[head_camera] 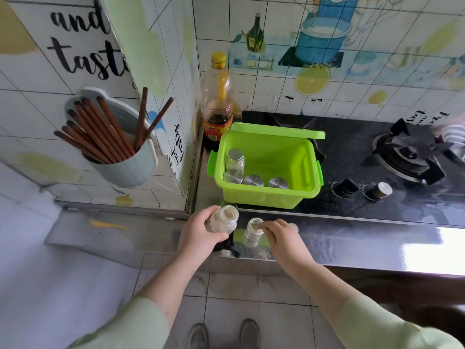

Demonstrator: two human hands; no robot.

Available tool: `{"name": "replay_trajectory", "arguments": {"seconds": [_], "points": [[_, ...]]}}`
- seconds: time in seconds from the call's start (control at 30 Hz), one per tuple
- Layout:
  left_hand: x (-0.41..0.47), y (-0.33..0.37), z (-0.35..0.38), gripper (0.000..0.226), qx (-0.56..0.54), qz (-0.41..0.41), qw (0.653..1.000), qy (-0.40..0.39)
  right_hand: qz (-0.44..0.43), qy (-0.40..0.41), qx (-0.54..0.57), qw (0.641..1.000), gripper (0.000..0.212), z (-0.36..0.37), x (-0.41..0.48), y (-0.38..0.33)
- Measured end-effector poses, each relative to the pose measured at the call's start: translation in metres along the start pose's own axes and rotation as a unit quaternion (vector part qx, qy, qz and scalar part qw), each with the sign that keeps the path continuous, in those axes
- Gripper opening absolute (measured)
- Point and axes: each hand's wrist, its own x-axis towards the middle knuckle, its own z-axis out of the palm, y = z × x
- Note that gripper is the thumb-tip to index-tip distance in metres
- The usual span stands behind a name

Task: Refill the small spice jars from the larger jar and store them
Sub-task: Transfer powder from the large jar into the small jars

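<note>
My left hand point(198, 234) grips the larger open jar point(224, 219) of pale granules, held upright above a dark lid at the steel counter's front edge. My right hand point(279, 235) rests its fingertips on the rim of a small open spice jar point(252, 233) standing on the counter; the fingers pinch something I cannot make out. Behind them a green plastic box point(266, 195) with its lid tipped back holds three small capped jars: one upright point(234, 161) and two showing only their metal caps point(253, 180) point(276, 183).
A soy sauce bottle point(217, 107) stands in the corner behind the box. The black gas stove point(402, 157) with two knobs fills the counter's right side. A wall-mounted chopstick holder point(118, 147) hangs at the left. The steel counter point(352, 243) runs to the right.
</note>
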Motion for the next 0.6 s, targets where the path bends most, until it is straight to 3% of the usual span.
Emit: {"name": "replay_trajectory", "arguments": {"seconds": [0.13, 0.2, 0.3, 0.4, 0.5, 0.53, 0.6], "points": [[0.0, -0.005, 0.001, 0.065, 0.002, 0.001, 1.0, 0.004, -0.056, 0.006, -0.072, 0.996, 0.034, 0.003, -0.013, 0.004], [-0.002, -0.006, 0.001, 0.065, 0.006, 0.004, 1.0, 0.008, -0.045, 0.056, -0.019, 0.997, 0.025, 0.001, -0.02, 0.002], [-0.004, -0.007, 0.002, 0.065, 0.021, 0.013, 1.0, 0.011, 0.038, 0.144, 0.118, 0.982, 0.021, -0.01, -0.026, -0.006], [-0.005, -0.006, 0.004, 0.068, 0.054, 0.026, 0.998, 0.02, 0.164, 0.2, 0.324, 0.91, 0.023, -0.023, -0.026, -0.02], [-0.005, -0.004, 0.004, 0.07, 0.078, 0.037, 0.996, 0.026, 0.196, 0.225, 0.486, 0.822, 0.026, -0.041, -0.028, -0.04], [-0.005, -0.004, 0.004, 0.071, 0.087, 0.042, 0.995, 0.026, 0.188, 0.22, 0.508, 0.811, 0.025, -0.046, -0.028, -0.046], [-0.005, 0.0, 0.005, 0.072, 0.1, 0.055, 0.993, 0.027, 0.157, 0.201, 0.506, 0.824, 0.024, -0.05, -0.028, -0.056]]}}
